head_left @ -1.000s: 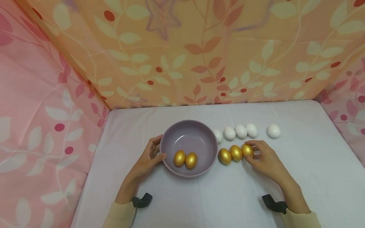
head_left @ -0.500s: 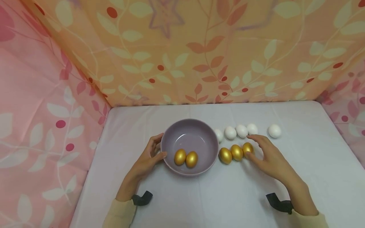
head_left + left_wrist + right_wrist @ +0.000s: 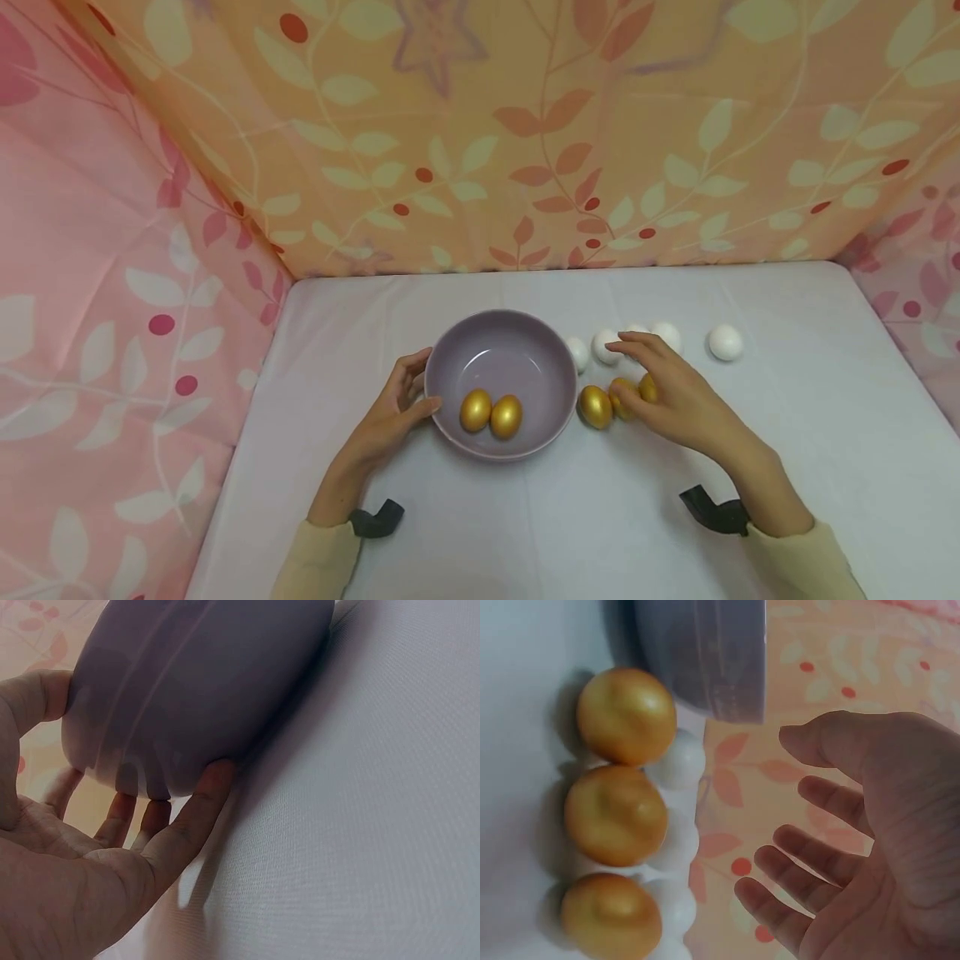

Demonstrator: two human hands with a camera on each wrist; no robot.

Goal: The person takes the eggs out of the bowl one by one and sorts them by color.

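Note:
My left hand (image 3: 390, 417) holds the left side of a mauve bowl (image 3: 517, 342). In the left wrist view its thumb and fingertips press on the bowl's outer wall (image 3: 217, 682). Inside the bowl, near its front, lie two golden eggs (image 3: 476, 410). Three more form a row right of the bowl, the golden egg (image 3: 596, 407) at its left end standing closest. Above this row hovers my right hand (image 3: 678, 408), fingers spread and holding nothing, partly covering the other two. The right wrist view shows all three, the middle golden egg (image 3: 616, 816) among them, apart from the fingers.
Behind the golden row stand several white eggs (image 3: 577, 354), some overlapped by the right hand. A single white egg (image 3: 725, 342) sits farther right. A white cloth covers the table (image 3: 525, 533); patterned fabric (image 3: 480, 150) hangs behind it and at both sides.
A second ago my right hand had its fingers at the rightmost golden egg. It has since let go, spread its fingers and moved left over the row. The left hand stays on the bowl.

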